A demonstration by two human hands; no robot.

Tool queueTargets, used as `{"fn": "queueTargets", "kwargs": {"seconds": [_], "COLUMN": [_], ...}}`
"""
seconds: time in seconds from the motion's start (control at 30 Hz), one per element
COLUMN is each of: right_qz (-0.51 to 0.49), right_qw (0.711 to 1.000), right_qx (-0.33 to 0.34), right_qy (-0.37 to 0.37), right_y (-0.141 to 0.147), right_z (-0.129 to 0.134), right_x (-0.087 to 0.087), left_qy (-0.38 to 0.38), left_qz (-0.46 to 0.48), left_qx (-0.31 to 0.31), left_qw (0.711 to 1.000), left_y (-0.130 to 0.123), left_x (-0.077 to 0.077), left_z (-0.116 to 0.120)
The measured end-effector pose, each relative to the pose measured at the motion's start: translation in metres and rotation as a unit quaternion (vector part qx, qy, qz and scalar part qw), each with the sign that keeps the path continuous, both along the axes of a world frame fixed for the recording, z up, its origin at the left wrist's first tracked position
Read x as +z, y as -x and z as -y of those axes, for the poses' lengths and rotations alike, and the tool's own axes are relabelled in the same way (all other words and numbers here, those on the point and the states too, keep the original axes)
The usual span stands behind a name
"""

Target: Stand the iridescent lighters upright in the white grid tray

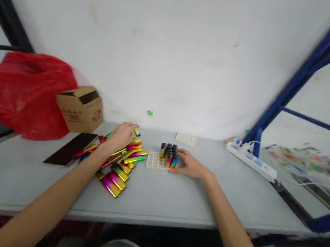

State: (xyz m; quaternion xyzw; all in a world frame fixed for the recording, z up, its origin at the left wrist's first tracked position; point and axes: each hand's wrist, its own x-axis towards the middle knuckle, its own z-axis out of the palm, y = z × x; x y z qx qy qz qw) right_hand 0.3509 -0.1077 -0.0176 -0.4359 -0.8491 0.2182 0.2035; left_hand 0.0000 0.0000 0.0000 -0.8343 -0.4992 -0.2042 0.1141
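My left hand [122, 136] is over the far side of a loose pile of shiny lighters [115, 180], its fingers closed on a yellow lighter [136, 131]. The pile's lighters are yellow, pink, red and green. Right of them lies a pale tray [154, 161] with rows of round holes. Several black-topped lighters [168, 156] stand upright in its right part, while holes on the left are bare. Wrapped about the tray's right end is my right hand [190, 164], with the thumb at the near corner and the fingers beside the standing lighters.
A dark flat panel [71, 149] lies left of the pile, partly under it. Behind stand an open cardboard box [80, 109] and a red plastic bag [24, 95]. A second pale tray [186, 139] lies by the wall. On the right are a power strip [252, 160] and blue frame [300, 77].
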Motion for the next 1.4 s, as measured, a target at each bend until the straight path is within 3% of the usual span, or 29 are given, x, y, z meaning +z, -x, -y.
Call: {"fn": "queueTargets", "kwargs": {"seconds": [0.3,0.63,0.73,0.83,0.87,0.93,1.07,1.13,1.2,1.4], "right_qz": [-0.018,-0.020,-0.018,-0.012,-0.011,-0.012,-0.012,-0.013,-0.018,-0.022], "right_qw": [1.000,1.000,1.000,1.000,1.000,1.000,1.000,1.000,1.000,1.000], "right_qx": [0.003,0.002,0.002,0.005,0.006,0.005,0.005,0.004,0.001,0.008], "right_qy": [-0.013,-0.015,-0.020,-0.022,-0.023,-0.024,-0.021,-0.019,-0.019,-0.020], "right_y": [-0.001,-0.002,-0.003,-0.003,-0.003,-0.002,-0.002,-0.002,-0.002,-0.001], "right_z": [-0.002,-0.003,-0.004,-0.005,-0.005,-0.005,-0.003,-0.003,-0.003,-0.002], "right_x": [-0.003,-0.007,-0.008,-0.009,-0.009,-0.008,-0.007,-0.006,-0.006,-0.006], "left_qy": [0.176,0.157,0.112,0.097,0.111,0.187,0.374,0.437,0.471,0.514], "left_qz": [-0.083,-0.131,-0.034,0.153,0.220,0.357,0.561,0.608,0.622,0.629], "left_qx": [0.027,-0.043,-0.099,-0.134,-0.145,-0.183,-0.219,-0.204,-0.192,-0.195], "left_qw": [0.980,0.978,0.988,0.974,0.958,0.897,0.705,0.631,0.595,0.550], "left_y": [-0.021,-0.030,-0.034,-0.043,-0.047,-0.057,-0.078,-0.085,-0.088,-0.086], "left_x": [0.004,0.021,0.023,0.026,0.028,0.033,0.040,0.040,0.038,0.031], "left_z": [-0.043,-0.034,-0.023,0.000,0.010,0.031,0.071,0.084,0.091,0.095]}}
